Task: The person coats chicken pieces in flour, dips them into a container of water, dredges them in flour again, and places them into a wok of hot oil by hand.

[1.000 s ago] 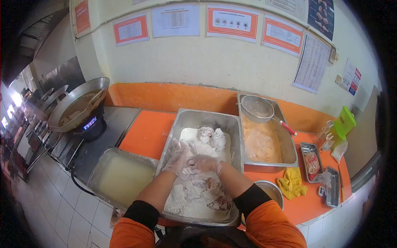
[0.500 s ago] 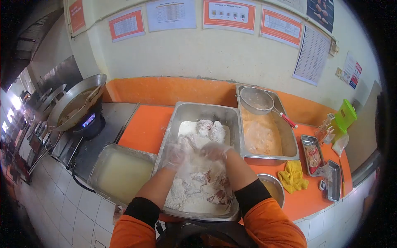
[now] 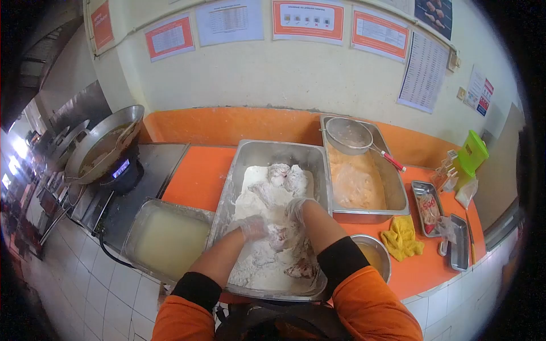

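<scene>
A deep steel pan (image 3: 245,165) holds white flour and several flour-coated pieces of raw meat that look like chicken. My left hand (image 3: 253,228), in a clear plastic glove, reaches into the flour beside a coated chicken piece (image 3: 277,236) with reddish spots. Slightly farther in, on the other side, my gloved right hand (image 3: 296,211) points down into the flour. Flour and glove glare hide the fingertips of both hands, so any grip cannot be made out. More coated chicken (image 3: 278,174) lies at the pan's far end, and another piece (image 3: 301,268) near its front.
Left of the pan stands a tub of cloudy liquid (image 3: 170,238), with a wok of oil (image 3: 105,148) on a burner behind. To the right are a pan of orange-tinted flour (image 3: 358,182) under a sieve (image 3: 348,135), a steel bowl (image 3: 372,256), a yellow cloth (image 3: 401,238) and small trays.
Both hands have moved: the left nearer to me and slightly right, the right a little lower, its fingers now pointing down. A chicken piece between them shows more clearly. The view has shifted slightly.
</scene>
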A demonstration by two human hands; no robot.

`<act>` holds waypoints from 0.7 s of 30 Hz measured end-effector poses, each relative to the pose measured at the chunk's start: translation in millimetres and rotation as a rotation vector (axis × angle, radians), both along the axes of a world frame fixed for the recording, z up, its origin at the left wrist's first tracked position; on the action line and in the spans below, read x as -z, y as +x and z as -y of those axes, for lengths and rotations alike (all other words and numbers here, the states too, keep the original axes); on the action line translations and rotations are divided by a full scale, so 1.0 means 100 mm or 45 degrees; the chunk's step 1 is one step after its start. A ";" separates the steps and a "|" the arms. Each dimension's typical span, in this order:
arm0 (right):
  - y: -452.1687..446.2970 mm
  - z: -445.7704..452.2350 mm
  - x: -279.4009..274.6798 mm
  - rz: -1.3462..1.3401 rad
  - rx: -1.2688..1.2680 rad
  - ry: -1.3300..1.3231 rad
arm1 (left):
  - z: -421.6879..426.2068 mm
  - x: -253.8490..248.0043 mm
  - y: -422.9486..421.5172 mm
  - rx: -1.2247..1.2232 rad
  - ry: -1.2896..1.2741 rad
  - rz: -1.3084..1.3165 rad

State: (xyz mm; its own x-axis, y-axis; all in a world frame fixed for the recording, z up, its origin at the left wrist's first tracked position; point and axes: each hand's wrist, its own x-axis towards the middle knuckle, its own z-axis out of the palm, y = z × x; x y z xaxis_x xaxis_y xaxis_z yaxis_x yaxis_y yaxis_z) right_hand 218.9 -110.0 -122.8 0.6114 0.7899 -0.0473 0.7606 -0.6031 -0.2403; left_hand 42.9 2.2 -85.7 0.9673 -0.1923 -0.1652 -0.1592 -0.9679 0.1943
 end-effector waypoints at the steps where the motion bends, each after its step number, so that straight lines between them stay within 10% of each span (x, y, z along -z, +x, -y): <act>1: 0.01 0.05 -0.02 -0.053 -0.092 -0.074 | -0.05 0.01 -0.01 -0.068 0.004 0.066; 11: 0.01 0.32 -0.48 -0.722 -0.319 0.044 | -0.30 0.15 0.04 0.090 0.127 0.200; 15: 0.76 -0.42 0.46 0.189 0.531 0.610 | -0.41 0.29 0.13 -0.342 -0.022 0.192; 18: 0.53 -0.39 0.10 -0.100 0.715 0.551 | -0.43 0.71 0.17 -0.544 -0.066 0.282; 21: -0.31 -0.38 -0.28 0.085 0.187 0.331 | -0.53 0.88 0.20 -0.534 -0.024 0.025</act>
State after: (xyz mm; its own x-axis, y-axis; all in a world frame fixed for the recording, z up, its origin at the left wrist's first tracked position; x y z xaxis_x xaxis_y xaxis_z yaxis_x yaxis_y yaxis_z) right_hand 187.8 -72.0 -95.0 0.7148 0.6732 0.1891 0.6892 -0.6324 -0.3537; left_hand 63.0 54.9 -173.3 0.9653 0.2163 -0.1461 0.2443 -0.9458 0.2138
